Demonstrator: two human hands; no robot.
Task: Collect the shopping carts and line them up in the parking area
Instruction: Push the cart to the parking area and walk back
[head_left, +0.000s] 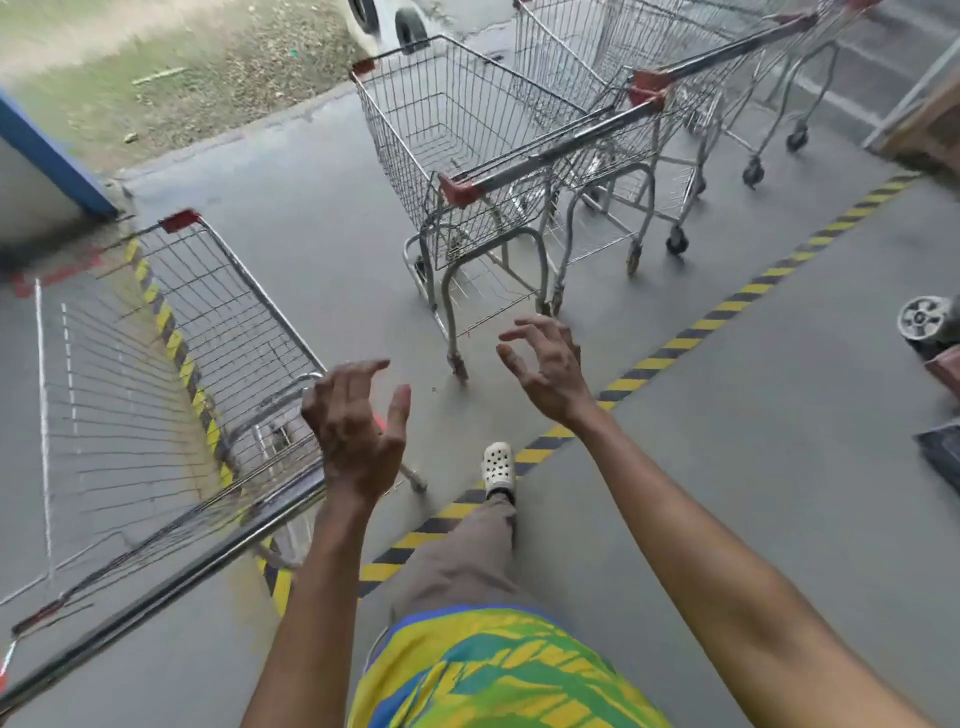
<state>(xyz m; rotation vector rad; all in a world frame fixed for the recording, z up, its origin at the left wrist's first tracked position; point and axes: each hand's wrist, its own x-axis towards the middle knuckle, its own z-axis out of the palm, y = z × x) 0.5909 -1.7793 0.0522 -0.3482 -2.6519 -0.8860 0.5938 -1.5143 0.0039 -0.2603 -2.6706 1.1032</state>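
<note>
Both your left hand (358, 426) and right hand (545, 364) hang empty with fingers spread, the loose cart (171, 395) just left of the nested row (545, 171), probably angled for pushing into it.

No readable text, labels or numbers anywhere — the view shows none
</note>
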